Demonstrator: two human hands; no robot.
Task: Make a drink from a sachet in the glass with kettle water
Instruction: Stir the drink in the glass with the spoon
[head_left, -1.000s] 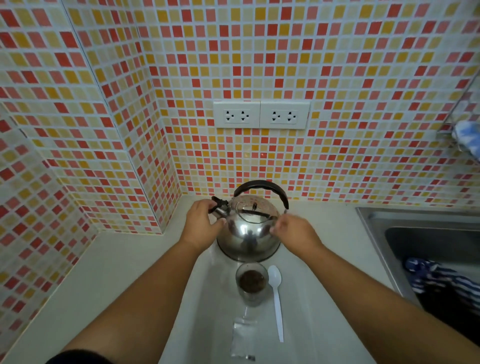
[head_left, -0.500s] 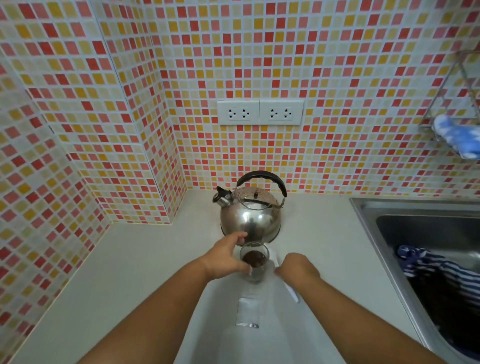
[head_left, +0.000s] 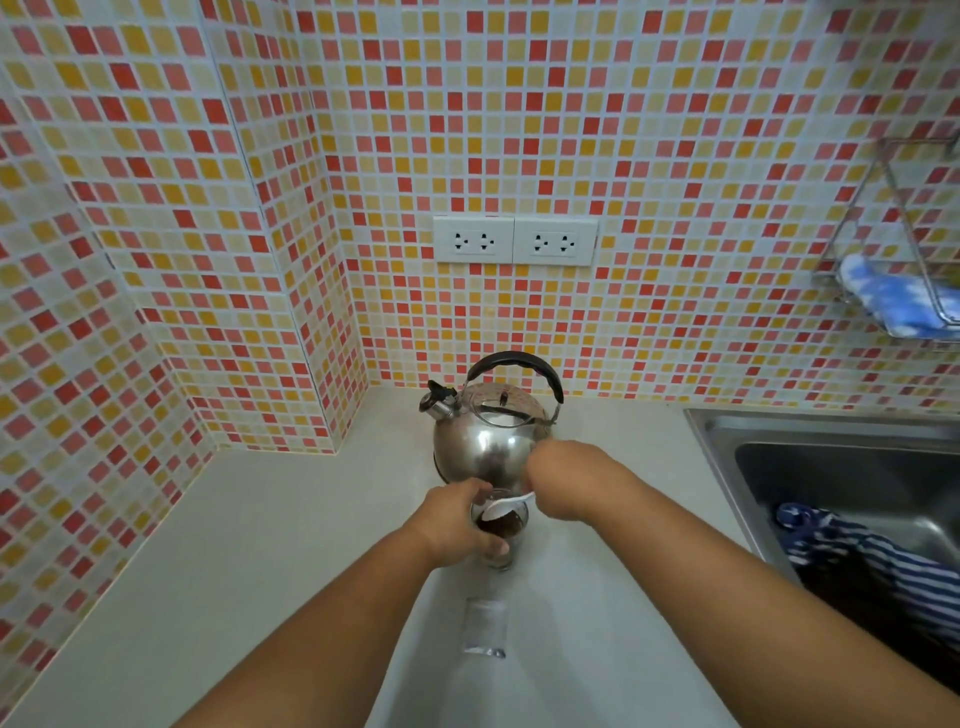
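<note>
Head view shows us at the stirring step, or just before it. Our left hand (head_left: 457, 525) wraps its fingers around the glass (head_left: 500, 535), which stands on the desk (head_left: 260, 545) just near of the steel kettle (head_left: 491, 441). The glass holds something dark brown at the bottom; whether it is dry powder or already wet we cannot tell. Our right hand (head_left: 563, 480) pinches the handle of a white plastic spoon (head_left: 506, 506) with fingers pressed together, and the bowl of the spoon is over the mouth of the glass. The empty sachet (head_left: 484, 629) lies flat on the desk, near of the glass.

We judge the next move is to lower the spoon into the glass and stir, while the left hand keeps the glass steady. If no water is in yet, the kettle must be lifted first.
</note>
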